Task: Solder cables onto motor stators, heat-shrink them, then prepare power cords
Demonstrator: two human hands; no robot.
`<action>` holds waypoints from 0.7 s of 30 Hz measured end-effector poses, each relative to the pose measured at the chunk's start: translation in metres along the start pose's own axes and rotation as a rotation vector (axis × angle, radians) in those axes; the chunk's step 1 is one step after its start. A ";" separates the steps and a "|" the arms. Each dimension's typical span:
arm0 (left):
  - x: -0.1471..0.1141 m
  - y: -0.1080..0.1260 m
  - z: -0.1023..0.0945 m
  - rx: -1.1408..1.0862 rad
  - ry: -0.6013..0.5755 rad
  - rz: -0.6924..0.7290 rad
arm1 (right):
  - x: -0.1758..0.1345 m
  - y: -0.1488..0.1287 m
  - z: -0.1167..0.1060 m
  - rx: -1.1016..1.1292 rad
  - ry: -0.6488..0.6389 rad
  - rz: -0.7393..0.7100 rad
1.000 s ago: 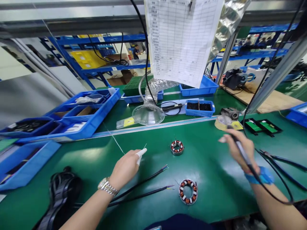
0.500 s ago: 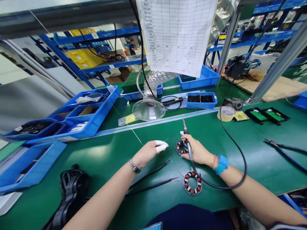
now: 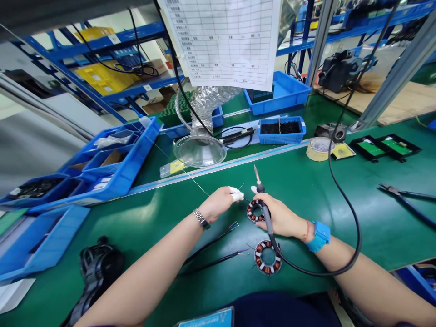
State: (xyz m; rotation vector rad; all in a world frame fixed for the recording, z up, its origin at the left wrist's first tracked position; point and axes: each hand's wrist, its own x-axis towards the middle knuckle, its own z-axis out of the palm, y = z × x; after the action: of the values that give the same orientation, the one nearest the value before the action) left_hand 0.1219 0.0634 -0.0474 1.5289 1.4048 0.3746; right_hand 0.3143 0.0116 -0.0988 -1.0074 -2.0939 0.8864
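My left hand [image 3: 220, 203], with white finger cots on its fingertips, pinches a thin solder wire [image 3: 200, 186] whose short end pokes out past the fingers. In my right hand [image 3: 284, 218] are both a soldering iron [image 3: 267, 217], tip pointing up and away, and a copper-wound motor stator [image 3: 250, 215]. The left fingertips are close to this stator's left edge; whether they touch its lead is too small to tell. A second stator [image 3: 257, 263] lies flat on the green bench below. Black cables [image 3: 218, 260] with stripped coloured ends lie between my forearms.
Pliers [image 3: 405, 200] lie at the right, near black cases with green boards [image 3: 371, 148] and a round tin [image 3: 319, 153]. A clear extractor hood [image 3: 200, 152] stands ahead. Blue bins [image 3: 150, 141] line the left, beside a bundled black cable [image 3: 100, 263]. A paper sheet [image 3: 225, 54] hangs above.
My left hand has moved right, bringing the solder wire nearer to the held stator. My right hand keeps hold of the iron and stator. The whole view has shifted slightly.
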 end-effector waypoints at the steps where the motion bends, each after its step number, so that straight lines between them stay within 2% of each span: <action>1: 0.000 0.000 0.000 -0.005 -0.003 0.000 | 0.000 0.000 0.000 0.001 -0.003 -0.003; 6: 0.001 -0.005 0.006 -0.072 -0.051 0.042 | 0.002 0.002 0.001 -0.003 0.002 -0.020; 9: -0.001 -0.005 0.005 -0.073 -0.034 0.057 | 0.002 0.003 0.001 -0.006 0.021 -0.015; 13: -0.012 0.001 -0.003 0.125 0.029 0.040 | 0.002 0.002 0.001 0.002 0.025 0.005; 16: -0.018 0.003 -0.006 0.206 -0.004 0.031 | 0.002 0.001 0.001 0.005 0.025 0.011; 21: -0.019 -0.002 -0.002 0.079 -0.030 0.011 | 0.002 0.001 0.002 0.006 0.026 0.003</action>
State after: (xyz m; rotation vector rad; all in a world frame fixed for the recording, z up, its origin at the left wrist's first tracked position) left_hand 0.1137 0.0476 -0.0412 1.5998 1.4029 0.3052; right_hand 0.3123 0.0132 -0.0995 -1.0139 -2.0676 0.8756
